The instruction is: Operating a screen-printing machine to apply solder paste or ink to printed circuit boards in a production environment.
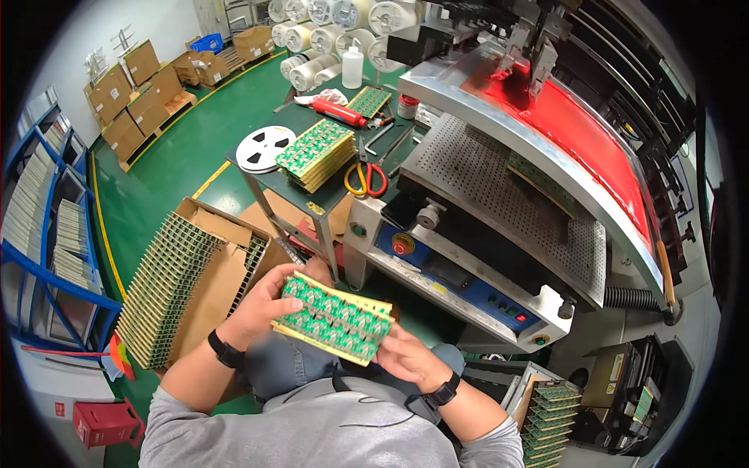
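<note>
In front of my lap I hold green circuit boards (335, 320) with pale yellow edge strips. More than one seems layered there, since a second yellow edge sticks out; I cannot tell how many. My left hand (269, 304) is closed on the left end, its thumb on the top face. The right end sits in my right hand (412, 360), with those fingers partly hidden beneath. Ahead, a stack of similar boards (316, 152) lies on the dark green side table (257, 184). A cardboard box (211, 300) filled with upright rows of boards stands by my left arm.
Scissors (365, 179), a white reel (265, 150), a red tube (339, 111) and a clear bottle (353, 66) rest on the table. At right stands a screen printer with a perforated platform (468, 168) under a metal frame (499, 117) carrying red ink. More boards (550, 421) fill a rack at lower right.
</note>
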Motion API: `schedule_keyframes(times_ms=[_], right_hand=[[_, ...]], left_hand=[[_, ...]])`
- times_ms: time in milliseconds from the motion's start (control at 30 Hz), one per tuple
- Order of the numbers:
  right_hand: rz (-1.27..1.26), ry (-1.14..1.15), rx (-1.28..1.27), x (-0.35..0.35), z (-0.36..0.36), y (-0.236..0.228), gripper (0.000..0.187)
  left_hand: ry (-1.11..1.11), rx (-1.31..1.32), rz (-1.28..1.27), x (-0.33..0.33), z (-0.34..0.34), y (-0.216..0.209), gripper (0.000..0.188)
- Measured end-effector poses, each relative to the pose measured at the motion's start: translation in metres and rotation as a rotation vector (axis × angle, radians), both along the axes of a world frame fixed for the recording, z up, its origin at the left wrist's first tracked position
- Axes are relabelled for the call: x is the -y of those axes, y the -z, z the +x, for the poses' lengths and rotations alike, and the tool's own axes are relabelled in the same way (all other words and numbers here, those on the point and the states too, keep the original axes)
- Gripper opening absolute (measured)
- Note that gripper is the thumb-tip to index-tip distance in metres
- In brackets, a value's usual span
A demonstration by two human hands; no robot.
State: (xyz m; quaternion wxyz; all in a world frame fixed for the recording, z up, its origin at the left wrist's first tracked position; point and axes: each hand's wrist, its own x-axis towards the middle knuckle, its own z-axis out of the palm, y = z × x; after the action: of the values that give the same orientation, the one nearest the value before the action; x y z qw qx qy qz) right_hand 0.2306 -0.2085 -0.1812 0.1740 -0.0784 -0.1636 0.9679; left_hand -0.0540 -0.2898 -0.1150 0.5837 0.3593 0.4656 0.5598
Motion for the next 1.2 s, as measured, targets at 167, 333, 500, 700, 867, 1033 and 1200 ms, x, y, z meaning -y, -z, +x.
schedule_keyframes(times_ms=[167, 333, 500, 700, 867, 1033, 1200], right_hand=[[0.560, 0.254, 0.224, -0.033, -0.065, -0.025, 0.076], [1.234, 0.319, 0.405, -0.045, -0.086, -0.015, 0.078], [1.337, 0.364, 0.428, -0.042, -0.091, 0.018, 0.090], [1.389, 0.400, 0.430, -0.034, -0.089, 0.009, 0.110], [1.228, 0.388, 0.424, -0.036, -0.091, 0.021, 0.117], [1.242, 0.407, 0.448, -0.034, -0.092, 0.022, 0.116], [1.251, 0.438, 0.466, -0.032, -0.089, 0.023, 0.112]], left_hand=[[-0.109, -0.155, 0.241, -0.010, -0.030, -0.009, 0.081], [-0.095, -0.269, 0.380, 0.000, -0.056, 0.010, 0.107], [-0.182, -0.413, 0.405, 0.002, -0.059, 0.054, 0.125], [-0.198, -0.295, 0.380, 0.000, -0.053, 0.053, 0.125], [-0.191, -0.394, 0.480, -0.005, -0.047, 0.047, 0.122], [-0.178, -0.249, 0.363, -0.001, -0.045, 0.059, 0.118], [-0.215, -0.370, 0.396, 0.006, -0.034, 0.057, 0.113]])
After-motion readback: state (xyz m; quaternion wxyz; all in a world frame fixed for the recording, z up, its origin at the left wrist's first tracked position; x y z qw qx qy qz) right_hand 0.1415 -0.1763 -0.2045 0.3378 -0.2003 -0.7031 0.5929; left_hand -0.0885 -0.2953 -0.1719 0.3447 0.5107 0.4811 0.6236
